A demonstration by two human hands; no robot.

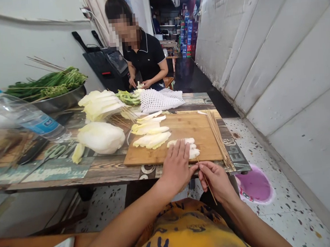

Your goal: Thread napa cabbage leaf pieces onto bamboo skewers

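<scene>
My left hand (176, 162) lies flat with fingers stretched over a small stack of pale cabbage leaves (193, 152) at the near edge of the wooden cutting board (156, 159). Pinched in my right hand (214, 178) is a thin bamboo skewer (211, 191), its tip end at the right side of those leaves. How deep the tip sits is hard to make out. More yellow-white cabbage leaves (152, 140) are laid in rows on the board's left half. Along its right edge rests a bundle of bamboo skewers (218, 138).
Left of the board are a napa cabbage head (102, 137), skewered leaves (101, 105), a water bottle (40, 121), scissors (55, 150) and a metal bowl of greens (64, 100). White foam netting (160, 99) lies behind. A person (143, 49) sits opposite, handling vegetables. A pink basin (255, 185) stands on the floor.
</scene>
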